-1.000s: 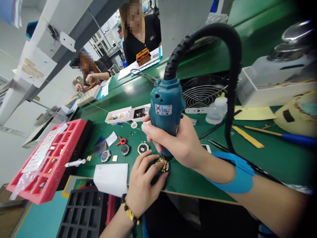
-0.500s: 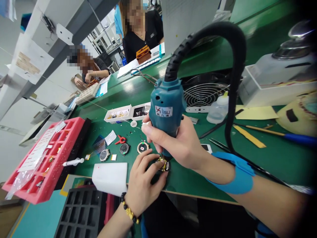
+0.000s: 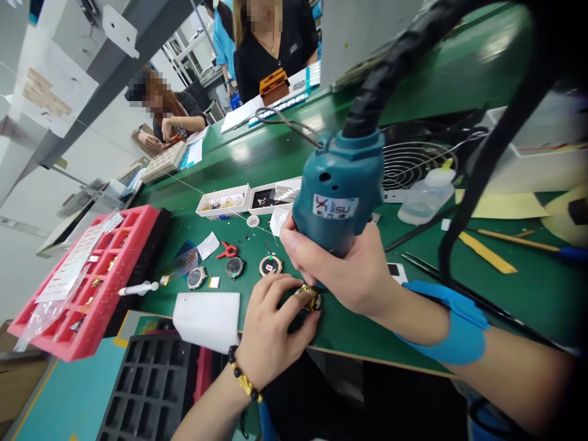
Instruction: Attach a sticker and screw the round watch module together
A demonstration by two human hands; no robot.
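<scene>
The green worktop [image 3: 362,331] stretches away from the person, with a person in a black top [image 3: 275,49] and a seated person [image 3: 177,116] farther along it. Near its left edge lie a red compartment tray [image 3: 117,245] and a white foam block [image 3: 206,321]. The right hand [image 3: 344,269] is closed around a teal electric screwdriver [image 3: 337,196], whose black hose [image 3: 404,61] arches upward; its tip is hidden behind the fingers. The screwdriver's lower end stands just over a gold-trimmed watch case [image 3: 311,299] lying near the worktop's front edge. The left hand [image 3: 271,331] is spread, its fingers [image 3: 294,303] pressing down on the case. To the left sit a white parts box [image 3: 223,207], a round watch module [image 3: 271,265] and a small red clip [image 3: 227,250].
</scene>
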